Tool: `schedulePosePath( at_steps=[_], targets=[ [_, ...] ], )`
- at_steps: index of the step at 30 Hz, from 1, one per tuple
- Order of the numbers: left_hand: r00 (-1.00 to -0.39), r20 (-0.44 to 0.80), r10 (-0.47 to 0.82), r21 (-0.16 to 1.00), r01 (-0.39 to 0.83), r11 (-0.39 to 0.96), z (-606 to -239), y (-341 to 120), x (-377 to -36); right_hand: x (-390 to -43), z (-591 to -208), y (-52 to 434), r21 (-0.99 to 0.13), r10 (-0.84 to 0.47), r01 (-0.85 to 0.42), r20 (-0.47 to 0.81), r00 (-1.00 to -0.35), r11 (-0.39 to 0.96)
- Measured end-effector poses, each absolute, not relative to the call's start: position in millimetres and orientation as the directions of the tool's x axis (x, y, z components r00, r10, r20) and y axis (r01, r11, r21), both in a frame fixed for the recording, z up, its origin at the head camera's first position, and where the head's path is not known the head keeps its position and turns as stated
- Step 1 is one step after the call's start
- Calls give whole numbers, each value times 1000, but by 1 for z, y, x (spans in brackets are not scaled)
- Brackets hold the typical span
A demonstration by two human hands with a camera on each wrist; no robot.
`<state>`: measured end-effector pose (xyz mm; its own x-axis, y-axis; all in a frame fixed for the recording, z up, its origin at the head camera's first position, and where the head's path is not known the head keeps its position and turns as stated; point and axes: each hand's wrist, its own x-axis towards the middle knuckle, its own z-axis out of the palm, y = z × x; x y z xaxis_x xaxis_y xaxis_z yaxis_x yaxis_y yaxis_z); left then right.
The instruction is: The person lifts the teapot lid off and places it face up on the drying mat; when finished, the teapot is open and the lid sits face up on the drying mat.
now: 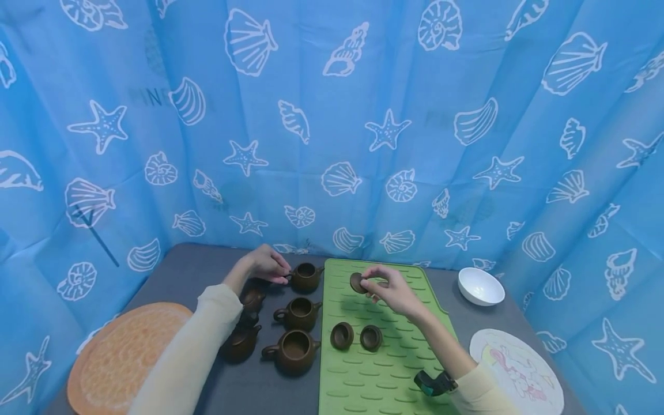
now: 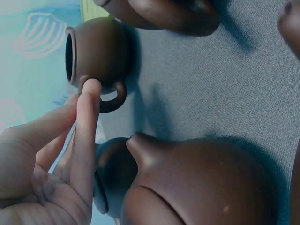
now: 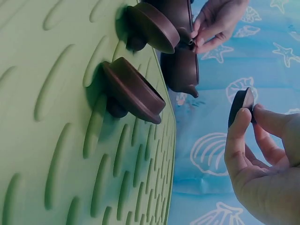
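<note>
My left hand [image 1: 282,275] reaches to the far brown teapot [image 1: 306,277] and pinches its loop handle [image 2: 114,99], fingertips [image 2: 90,89] on the loop. That pot [image 2: 96,49] has no lid on it. Above the green ribbed mat [image 1: 381,377], my right hand [image 1: 369,283] pinches a small round brown lid [image 1: 356,282] between thumb and fingers [image 3: 241,129], the lid [image 3: 240,105] held on edge. Two more lids [image 1: 342,335] [image 1: 371,338] lie upside down on the mat.
Two other lidless teapots [image 1: 300,313] [image 1: 293,350] stand in a column nearer me, with lidded pots [image 1: 240,341] to their left. A white bowl [image 1: 480,286] sits far right, a round printed mat [image 1: 516,372] near right, an orange mat [image 1: 121,357] near left. Blue curtain surrounds the table.
</note>
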<state>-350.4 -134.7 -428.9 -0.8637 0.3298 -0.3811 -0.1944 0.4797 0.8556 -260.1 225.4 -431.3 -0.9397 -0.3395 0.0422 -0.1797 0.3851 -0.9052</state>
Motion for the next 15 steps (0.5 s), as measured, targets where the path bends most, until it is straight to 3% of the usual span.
schedulePosePath(
  at_steps=[6,15],
  targets=[
    [-879,-365,308,863,-195,466,-432,-136,-347,-250,-427,231,-904,-378,-189,33,-925,384],
    [-892,-331,308,915,-224,335,-444,-144,-342,-240,-427,240,-927,-432,-169,8,-902,335]
  ],
)
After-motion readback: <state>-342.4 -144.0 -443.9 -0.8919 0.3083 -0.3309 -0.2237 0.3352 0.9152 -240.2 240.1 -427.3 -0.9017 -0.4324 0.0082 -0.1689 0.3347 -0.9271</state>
